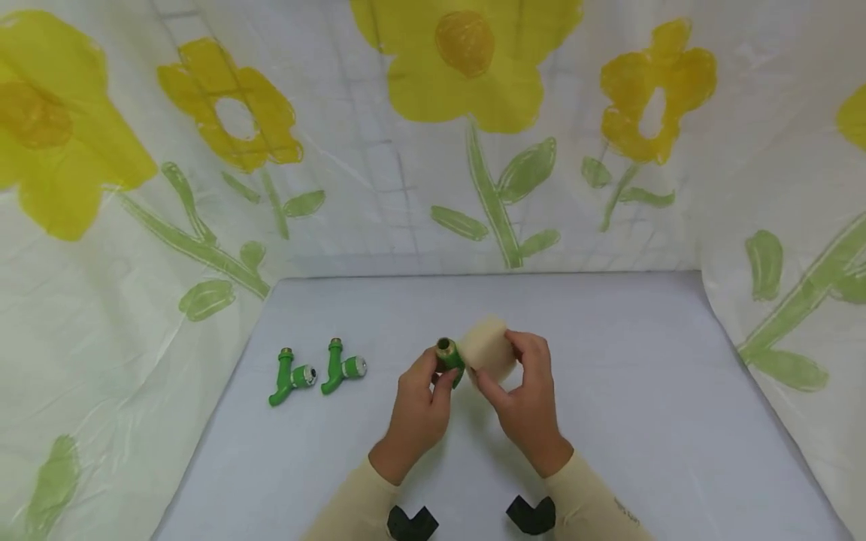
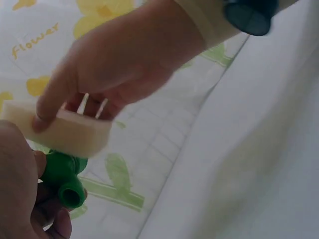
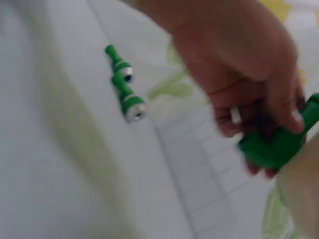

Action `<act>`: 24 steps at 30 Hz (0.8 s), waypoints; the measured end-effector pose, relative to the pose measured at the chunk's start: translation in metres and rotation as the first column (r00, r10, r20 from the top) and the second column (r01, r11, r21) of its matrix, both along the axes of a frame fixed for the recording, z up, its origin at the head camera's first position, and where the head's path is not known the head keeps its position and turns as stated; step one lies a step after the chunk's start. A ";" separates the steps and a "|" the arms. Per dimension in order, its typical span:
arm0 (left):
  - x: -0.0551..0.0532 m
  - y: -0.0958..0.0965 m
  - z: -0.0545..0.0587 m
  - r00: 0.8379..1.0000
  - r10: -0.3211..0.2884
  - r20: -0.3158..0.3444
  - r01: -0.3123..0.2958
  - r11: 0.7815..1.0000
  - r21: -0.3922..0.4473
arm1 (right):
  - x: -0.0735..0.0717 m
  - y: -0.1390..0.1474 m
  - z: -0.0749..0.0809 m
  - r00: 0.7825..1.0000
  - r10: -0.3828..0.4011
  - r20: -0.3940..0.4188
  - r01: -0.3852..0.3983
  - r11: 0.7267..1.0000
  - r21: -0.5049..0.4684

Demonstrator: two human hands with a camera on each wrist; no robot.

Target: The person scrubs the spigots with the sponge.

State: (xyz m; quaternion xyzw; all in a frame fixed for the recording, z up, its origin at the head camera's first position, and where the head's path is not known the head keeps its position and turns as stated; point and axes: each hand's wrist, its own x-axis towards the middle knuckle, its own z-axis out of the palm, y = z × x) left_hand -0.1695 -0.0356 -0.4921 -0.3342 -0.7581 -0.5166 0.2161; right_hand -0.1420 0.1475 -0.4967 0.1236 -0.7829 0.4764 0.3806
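Note:
My left hand (image 1: 421, 402) grips a green tap (image 1: 448, 353) over the middle of the table, its threaded brass inlet turned up towards me. Fingers and thumb wrap its body, hiding part of it. In the left wrist view the tap's round spout opening (image 2: 72, 195) shows below the fingers. Just to the right, my right hand (image 1: 531, 398) pinches a thick cream sponge pad (image 1: 489, 349) between thumb and fingers. The pad's edge lies against the tap's side. In the right wrist view the pad (image 3: 301, 191) is blurred and cut off at the edge.
Two more green taps lie on the white table (image 1: 643, 421) to the left: one tap (image 1: 283, 379) farther out, the other tap (image 1: 335, 368) nearer the hands. Plastic sheeting (image 1: 379, 218) painted with yellow flowers hangs behind the table and along both sides.

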 end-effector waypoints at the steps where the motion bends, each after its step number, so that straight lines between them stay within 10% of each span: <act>1: 0.001 0.000 -0.001 1.000 -0.005 -0.007 0.005 1.000 -0.021 | -0.001 0.002 0.004 1.000 0.006 -0.017 -0.006 1.000 -0.007; 4: 0.002 0.000 0.000 1.000 -0.012 0.010 0.012 0.999 -0.036 | -0.004 0.005 0.008 0.999 0.010 -0.033 -0.010 1.000 -0.007; 8: 0.002 -0.005 0.009 0.969 -0.060 0.241 0.037 0.994 0.101 | -0.001 0.006 -0.006 1.000 0.003 0.012 -0.003 0.999 0.052; 12: 0.000 -0.009 0.019 0.816 -0.231 0.529 0.055 0.943 0.327 | -0.001 0.007 -0.012 1.000 0.024 -0.014 -0.023 0.997 0.073; 16: 0.000 -0.007 0.024 0.658 -0.364 0.659 0.041 0.892 0.451 | -0.006 0.008 0.006 0.983 0.037 -0.182 -0.024 0.997 0.071; 21: 0.001 -0.006 0.028 0.645 -0.370 0.669 0.031 0.887 0.461 | -0.006 0.006 0.013 0.969 0.021 -0.244 0.002 0.995 0.095; 24: 0.000 -0.010 0.030 0.624 -0.433 0.651 0.026 0.844 0.536 | -0.004 0.006 -0.001 0.984 0.014 -0.180 0.003 0.996 0.094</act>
